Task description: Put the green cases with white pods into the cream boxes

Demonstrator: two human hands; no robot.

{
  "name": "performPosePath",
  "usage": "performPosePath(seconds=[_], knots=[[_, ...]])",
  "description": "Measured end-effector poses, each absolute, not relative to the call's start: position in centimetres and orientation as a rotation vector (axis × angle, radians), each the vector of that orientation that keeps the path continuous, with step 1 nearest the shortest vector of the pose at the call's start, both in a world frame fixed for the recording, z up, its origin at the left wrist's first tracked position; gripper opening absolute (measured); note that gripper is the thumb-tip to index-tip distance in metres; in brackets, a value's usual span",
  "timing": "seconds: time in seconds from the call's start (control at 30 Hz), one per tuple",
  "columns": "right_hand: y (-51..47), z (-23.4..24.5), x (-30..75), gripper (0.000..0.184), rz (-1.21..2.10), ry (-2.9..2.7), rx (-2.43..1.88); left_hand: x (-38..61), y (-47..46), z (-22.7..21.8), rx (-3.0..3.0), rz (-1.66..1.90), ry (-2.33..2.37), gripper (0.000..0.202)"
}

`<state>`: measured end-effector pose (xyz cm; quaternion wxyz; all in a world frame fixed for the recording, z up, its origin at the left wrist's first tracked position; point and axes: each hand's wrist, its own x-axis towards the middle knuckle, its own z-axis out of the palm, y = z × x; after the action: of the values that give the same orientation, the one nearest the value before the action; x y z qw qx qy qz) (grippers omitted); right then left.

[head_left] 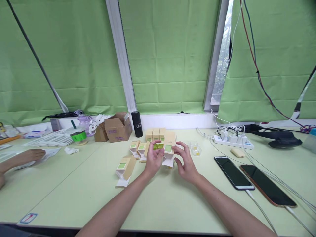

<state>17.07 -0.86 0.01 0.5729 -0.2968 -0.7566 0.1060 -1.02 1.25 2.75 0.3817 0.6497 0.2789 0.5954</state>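
A small beige cardboard box [170, 140] with a green window stands between my hands, its white lower flap hanging open. My left hand [153, 159] grips its left side, thumb near the window. From the right, my right hand [186, 163] has curled fingertips against the box's edge, with its thumb lower by the flap. Several similar boxes are nearby: an open box [125, 166] at front left, a smaller-looking box [134, 148] behind it, and a row of boxes [155, 133] at the back. A yellow-green item [158, 145] shows partly behind my left fingers.
Clear plastic pieces [196, 149] with yellow spots lie right of my hands. Two phones, a black-screened phone [233, 172] and another phone [268, 185], sit on cables near a power strip [233, 141]. Leftward are a brown carton [118, 128], a black bottle [137, 124] and another person's hand [33, 154].
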Motion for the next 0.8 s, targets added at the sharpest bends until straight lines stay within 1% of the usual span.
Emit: performPosePath(seconds=[0.13, 0.33, 0.5, 0.8], knots=[[-0.92, 0.12, 17.00, 0.043, 0.356, -1.704, -0.685, -1.16, 1.29, 2.46, 1.683, 1.513, 0.717, 0.044], [-1.04, 0.47, 17.14, 0.037, 0.503, -1.623, -0.651, -1.66, 1.09, 2.56, 1.851, 1.515, 0.704, 0.033], [-1.00, 0.50, 17.16, 0.038, 0.539, -1.593, -0.672, -1.85, 1.13, 2.33, 1.898, 1.458, 0.715, 0.034], [-0.95, 0.33, 17.25, 0.038, 0.522, -1.606, -0.713, -1.44, 1.18, 2.18, 1.859, 1.481, 0.799, 0.030]])
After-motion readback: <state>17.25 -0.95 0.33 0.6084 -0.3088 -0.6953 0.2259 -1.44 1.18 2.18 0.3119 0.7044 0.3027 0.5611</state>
